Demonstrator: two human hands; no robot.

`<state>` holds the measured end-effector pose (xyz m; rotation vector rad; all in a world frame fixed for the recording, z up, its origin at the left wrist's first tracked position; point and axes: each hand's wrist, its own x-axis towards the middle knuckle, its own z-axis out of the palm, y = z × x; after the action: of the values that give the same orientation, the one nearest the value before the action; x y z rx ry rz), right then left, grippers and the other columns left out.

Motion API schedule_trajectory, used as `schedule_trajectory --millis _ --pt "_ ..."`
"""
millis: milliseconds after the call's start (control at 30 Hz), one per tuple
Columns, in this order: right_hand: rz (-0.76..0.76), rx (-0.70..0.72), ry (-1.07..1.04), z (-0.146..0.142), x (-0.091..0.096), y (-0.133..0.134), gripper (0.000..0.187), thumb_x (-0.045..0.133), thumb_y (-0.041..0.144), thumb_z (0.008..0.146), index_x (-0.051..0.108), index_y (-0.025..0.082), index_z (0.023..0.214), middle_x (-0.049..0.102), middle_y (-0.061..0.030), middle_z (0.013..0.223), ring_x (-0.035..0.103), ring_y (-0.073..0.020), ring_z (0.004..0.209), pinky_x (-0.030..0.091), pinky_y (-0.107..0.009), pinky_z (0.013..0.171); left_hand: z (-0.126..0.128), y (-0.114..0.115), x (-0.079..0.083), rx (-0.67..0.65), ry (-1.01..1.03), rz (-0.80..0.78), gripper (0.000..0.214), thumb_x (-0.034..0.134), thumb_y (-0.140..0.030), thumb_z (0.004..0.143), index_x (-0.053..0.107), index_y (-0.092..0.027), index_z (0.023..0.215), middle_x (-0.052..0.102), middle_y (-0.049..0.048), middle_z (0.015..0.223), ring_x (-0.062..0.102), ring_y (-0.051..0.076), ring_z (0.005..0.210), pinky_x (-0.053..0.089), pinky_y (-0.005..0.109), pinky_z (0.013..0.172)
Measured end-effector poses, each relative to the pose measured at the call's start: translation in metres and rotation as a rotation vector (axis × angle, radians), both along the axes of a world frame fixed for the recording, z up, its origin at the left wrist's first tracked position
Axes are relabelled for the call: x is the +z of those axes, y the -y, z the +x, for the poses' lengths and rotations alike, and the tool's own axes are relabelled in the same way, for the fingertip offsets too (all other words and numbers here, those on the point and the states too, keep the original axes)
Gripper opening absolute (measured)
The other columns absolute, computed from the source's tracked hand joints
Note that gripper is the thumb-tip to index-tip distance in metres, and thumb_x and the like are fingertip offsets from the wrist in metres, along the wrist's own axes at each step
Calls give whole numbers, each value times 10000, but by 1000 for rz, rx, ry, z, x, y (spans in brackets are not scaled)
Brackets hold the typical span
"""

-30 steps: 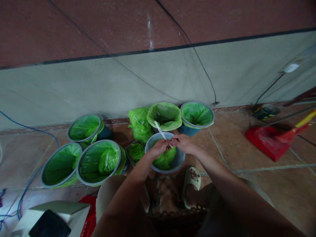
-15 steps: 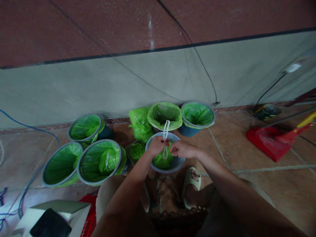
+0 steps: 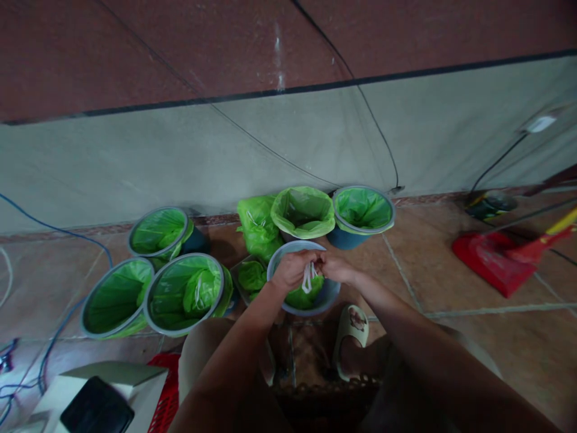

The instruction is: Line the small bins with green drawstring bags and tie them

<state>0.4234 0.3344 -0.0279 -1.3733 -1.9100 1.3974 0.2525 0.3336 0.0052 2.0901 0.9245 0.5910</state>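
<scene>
A grey bucket point(image 3: 324, 296) stands on the floor just in front of me, with a bunched green bag point(image 3: 301, 297) inside. My left hand point(image 3: 292, 270) and my right hand point(image 3: 334, 268) meet over the bucket's mouth. Both are closed on the bag's white drawstring point(image 3: 308, 279), whose loops hang down between them.
Several green-lined buckets stand along the wall: three at the left point(image 3: 186, 293), two behind point(image 3: 363, 211). A tied green bag point(image 3: 255, 224) lies between them. A red dustpan point(image 3: 487, 260) is at the right. Blue cables point(image 3: 54, 337) trail at the left. A white box point(image 3: 90, 397) and red basket point(image 3: 164, 397) sit at lower left.
The drawstring, which stood up above my hands, now hangs in short loops below them. My hands have come together over the bucket.
</scene>
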Motion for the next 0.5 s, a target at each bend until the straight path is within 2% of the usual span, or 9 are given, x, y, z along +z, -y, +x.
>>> schedule_trajectory --millis 67,133,233,333,500 --pt "-47 7 -70 -2 7 2 495 475 43 645 642 120 1104 552 35 627 473 -106 567 408 -222 563 0 -1 -1 -19 41 -32 118 561 -191 806 679 -193 808 684 62 911 619 208 889 476 321 855" --pt "-81 -3 -99 -3 14 4 656 490 47 654 557 135 1301 589 33 688 483 -104 566 403 -215 543 -1 -2 -3 -27 64 -54 121 552 -183 799 668 -187 767 679 69 890 615 208 881 474 323 847" --pt "-26 -43 -12 -4 23 5 814 526 65 698 376 172 1491 619 28 755 496 -96 563 414 -214 566 -5 -6 -6 -55 131 -37 119 549 -196 805 665 -180 782 664 80 894 603 196 865 461 314 840" --pt "79 -28 75 -4 29 7 839 532 54 729 320 174 1532 614 27 762 513 -99 602 432 -228 643 -7 -8 -7 -77 188 13 133 544 -206 813 661 -174 759 622 84 886 576 185 846 451 304 810" --pt "163 -3 127 -1 29 7 839 532 51 755 287 177 1548 608 36 742 538 -113 646 424 -238 687 -6 -8 -5 -30 145 32 137 554 -197 800 656 -172 711 555 66 890 532 180 859 435 295 797"
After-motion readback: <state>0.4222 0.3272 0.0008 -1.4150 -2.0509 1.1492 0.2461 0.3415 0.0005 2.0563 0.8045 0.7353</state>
